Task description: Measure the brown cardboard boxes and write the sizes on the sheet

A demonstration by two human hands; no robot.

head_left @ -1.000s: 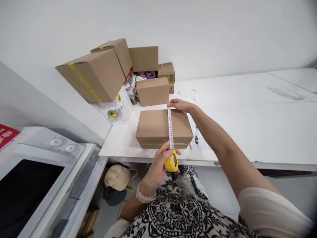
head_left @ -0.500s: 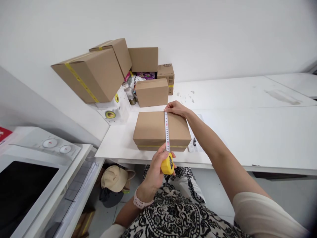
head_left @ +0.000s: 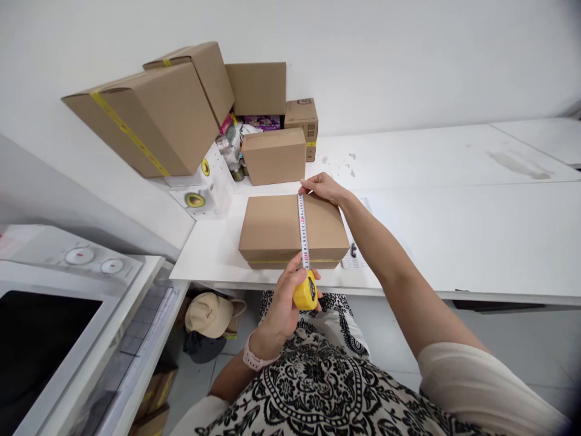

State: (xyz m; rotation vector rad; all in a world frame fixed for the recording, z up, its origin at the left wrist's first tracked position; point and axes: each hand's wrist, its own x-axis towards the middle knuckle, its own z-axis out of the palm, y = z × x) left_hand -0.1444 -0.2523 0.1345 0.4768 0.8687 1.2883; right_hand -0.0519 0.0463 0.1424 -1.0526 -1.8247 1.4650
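A closed brown cardboard box [head_left: 272, 227] with yellow tape lies on the white table [head_left: 454, 236] near its front edge. A white measuring tape blade [head_left: 302, 230] runs across the box lid from back to front. My left hand [head_left: 285, 300] is closed round the yellow tape measure case [head_left: 305, 292] at the box's near edge. My right hand [head_left: 321, 186] pinches the tape's end against the far edge of the box.
Several cardboard boxes [head_left: 154, 115] are stacked at the table's back left, with a smaller box [head_left: 275, 155] and an avocado-printed white carton [head_left: 200, 191]. A printed sheet [head_left: 354, 257] lies right of the measured box. A white machine [head_left: 68, 303] stands left; a cap [head_left: 209, 315] lies below.
The view has shifted slightly, so box and hands sit a little higher and further left. Both hands keep the tape stretched over the box.
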